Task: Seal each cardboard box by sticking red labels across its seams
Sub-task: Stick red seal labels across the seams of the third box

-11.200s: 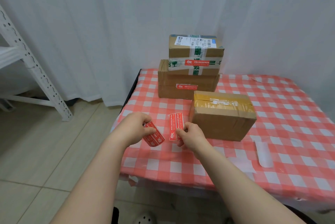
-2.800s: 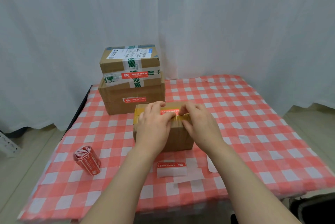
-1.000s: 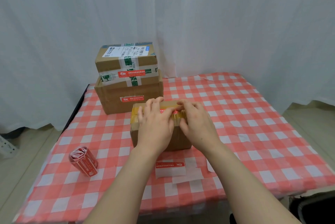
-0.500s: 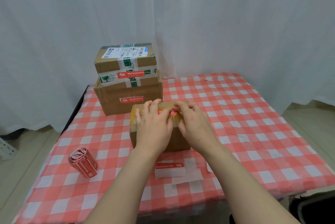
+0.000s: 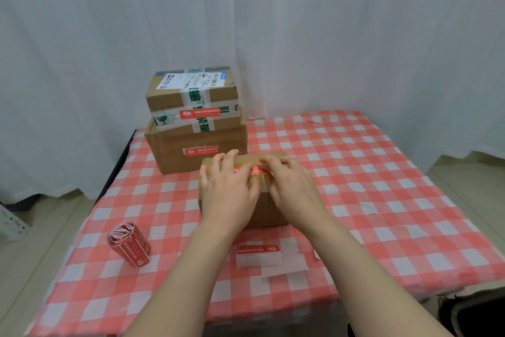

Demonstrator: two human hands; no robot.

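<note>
**Both palms flat on the near box, a red label under my fingers**

The worktop wears a red-and-white checked cloth, and white curtains hang behind it from side to side. Pale floor tiles show to the left, with a bit of white metal racking at the frame's edge.

The cardboard box I am working on sits near the middle of the worktop, close to me, brown with glossy tan tape over its top. A red label with white print lies along the top near the front edge, only partly visible between my fingers. My left hand lies spread and flat over the box's left half; my right hand lies flat on the right half. Neither grip is closed around anything: both are open and pressing down.

Behind the box stand two stacked boxes touching the curtain, the lower box and the upper box, each already carrying a red label on its front.

Toward me, a spare label lies on white backing papers. The label roll lies on its side near the left edge. The right half of the worktop is bare cloth, running out to the right and near edges.
</note>
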